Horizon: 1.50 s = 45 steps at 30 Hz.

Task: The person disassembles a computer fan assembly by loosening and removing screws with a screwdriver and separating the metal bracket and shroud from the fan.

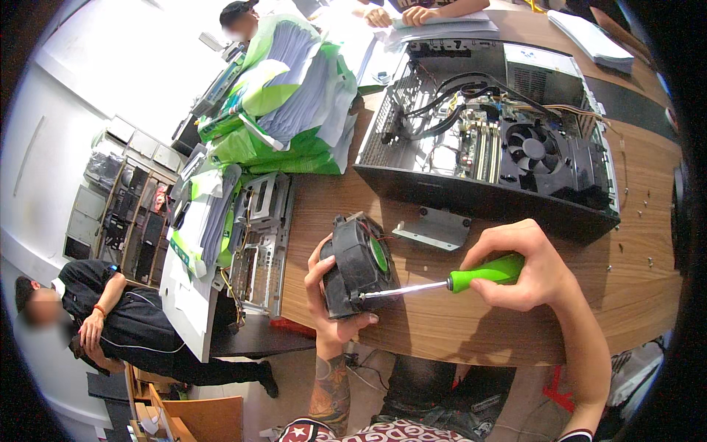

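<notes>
My left hand is wrapped round a black computer fan with a green round label on its hub, holding it tilted above the near part of the table. In my right hand is a screwdriver with a bright green handle, its shaft lying nearly level and pointing left. The tip meets or lies very close to the fan's lower corner; whether it sits in a screw is too small to tell. Just beyond the fan, a grey metal bracket with dark round feet lies on the wood.
An open computer case with cables and a cooler fan stands beyond my hands. Loose screws lie at right. Paper stacks in green wrapping and a metal chassis are at left. A person's hands rest on papers opposite; another person is at left.
</notes>
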Tool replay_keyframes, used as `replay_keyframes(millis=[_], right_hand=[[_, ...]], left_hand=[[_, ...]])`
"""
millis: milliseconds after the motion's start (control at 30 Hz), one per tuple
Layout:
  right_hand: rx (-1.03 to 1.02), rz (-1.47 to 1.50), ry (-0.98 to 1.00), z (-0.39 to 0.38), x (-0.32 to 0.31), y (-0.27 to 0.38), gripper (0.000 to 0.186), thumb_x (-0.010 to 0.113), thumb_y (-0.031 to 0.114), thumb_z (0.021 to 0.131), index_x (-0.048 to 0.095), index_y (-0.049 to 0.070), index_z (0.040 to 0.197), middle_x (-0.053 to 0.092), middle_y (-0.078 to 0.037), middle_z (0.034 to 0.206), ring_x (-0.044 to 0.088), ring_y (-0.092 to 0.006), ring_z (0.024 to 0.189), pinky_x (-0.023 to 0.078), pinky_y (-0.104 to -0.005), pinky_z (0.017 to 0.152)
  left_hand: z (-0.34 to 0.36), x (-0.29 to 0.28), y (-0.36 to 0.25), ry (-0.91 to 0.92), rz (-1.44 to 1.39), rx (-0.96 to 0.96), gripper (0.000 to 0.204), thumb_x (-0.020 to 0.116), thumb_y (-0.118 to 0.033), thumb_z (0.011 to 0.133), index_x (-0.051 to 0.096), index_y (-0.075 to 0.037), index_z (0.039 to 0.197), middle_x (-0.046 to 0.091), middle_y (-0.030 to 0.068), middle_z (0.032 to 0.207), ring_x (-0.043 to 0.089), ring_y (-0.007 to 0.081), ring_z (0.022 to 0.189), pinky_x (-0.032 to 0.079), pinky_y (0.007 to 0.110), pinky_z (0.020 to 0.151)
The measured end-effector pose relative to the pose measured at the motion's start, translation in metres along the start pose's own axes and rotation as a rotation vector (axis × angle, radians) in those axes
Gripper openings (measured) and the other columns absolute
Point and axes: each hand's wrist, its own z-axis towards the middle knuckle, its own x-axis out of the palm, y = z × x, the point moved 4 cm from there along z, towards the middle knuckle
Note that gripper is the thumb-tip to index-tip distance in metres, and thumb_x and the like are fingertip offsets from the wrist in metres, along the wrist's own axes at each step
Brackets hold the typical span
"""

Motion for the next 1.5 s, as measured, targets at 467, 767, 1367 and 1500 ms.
replay_keyframes(millis=[467, 767, 1367, 1500], right_hand=[[-0.034, -0.031, -0.025, -0.0005, 0.0001, 0.0036, 0.017, 0.073, 0.014, 0.068, 0.069, 0.003, 0.081, 0.068, -0.009, 0.072, 0.066, -0.0196, 0.062, 0.051, -0.0286, 0.059], [-0.032, -0.011, -0.024, 0.0004, -0.0007, 0.0044, 0.017, 0.072, 0.013, 0.068, 0.069, 0.003, 0.081, 0.067, -0.009, 0.072, 0.066, -0.0192, 0.062, 0.051, -0.0281, 0.06], [-0.081, -0.019, -0.012, -0.0003, 0.0025, 0.002, 0.018, 0.072, 0.013, 0.067, 0.068, 0.004, 0.082, 0.067, -0.01, 0.075, 0.066, -0.0223, 0.065, 0.052, -0.0299, 0.061], [-0.146, -0.033, -0.035, 0.0003, 0.0051, 0.0054, 0.019, 0.073, 0.009, 0.066, 0.068, 0.004, 0.083, 0.065, -0.009, 0.076, 0.065, -0.0234, 0.066, 0.051, -0.0309, 0.061]], left_hand=[[-0.0005, 0.0004, 0.0019, -0.023, 0.016, -0.008, 0.098, 0.088, -0.054, 0.057, 0.042, -0.014, 0.134, 0.037, 0.0274, 0.14, 0.043, 0.0408, 0.128, 0.039, 0.05, 0.105], [-0.0004, -0.0007, 0.0003, -0.024, 0.029, 0.022, 0.095, 0.087, -0.053, 0.058, 0.042, -0.015, 0.133, 0.038, 0.0277, 0.139, 0.044, 0.0412, 0.127, 0.04, 0.051, 0.104], [-0.0032, -0.0008, 0.0031, -0.031, -0.007, -0.017, 0.1, 0.089, -0.05, 0.055, 0.042, -0.014, 0.135, 0.037, 0.0259, 0.14, 0.042, 0.0402, 0.129, 0.04, 0.051, 0.105], [-0.0057, -0.0022, 0.0041, -0.045, -0.079, -0.097, 0.101, 0.09, -0.046, 0.055, 0.041, -0.012, 0.136, 0.037, 0.0245, 0.141, 0.042, 0.038, 0.13, 0.037, 0.049, 0.107]])
